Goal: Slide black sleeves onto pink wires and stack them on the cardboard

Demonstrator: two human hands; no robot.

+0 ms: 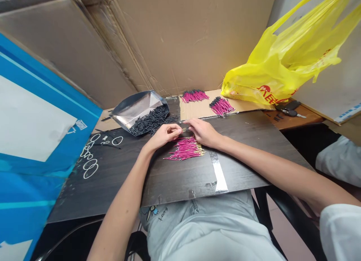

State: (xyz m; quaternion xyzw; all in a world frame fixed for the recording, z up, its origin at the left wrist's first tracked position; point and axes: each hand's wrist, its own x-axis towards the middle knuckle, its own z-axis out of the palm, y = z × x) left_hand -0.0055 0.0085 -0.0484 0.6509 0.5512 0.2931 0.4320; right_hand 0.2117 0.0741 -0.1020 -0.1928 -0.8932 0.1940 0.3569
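Note:
My left hand (pixel 167 134) is closed in a pinch, with small gold-coloured wire tips (pixel 184 129) showing at its fingertips; the rest of what it holds is hidden. Facing it, my right hand (pixel 205 133) has its index finger stretched out and its thumb apart, with nothing visible between them. Just below both hands lies a spread of magenta wires (pixel 184 148), their gold terminals pointing right. Behind my left hand, short black sleeves (pixel 152 120) spill from an open dark tray (pixel 124 110).
Two bunches of magenta wires with black ends, one (pixel 194 96) left of the other (pixel 222 106), lie on a cardboard sheet (pixel 245 106). A yellow plastic bag (pixel 265 73) stands back right by keys (pixel 290 111). White rubber bands (pixel 90 168) lie left. Clear tape (pixel 219 174) crosses the dark tabletop.

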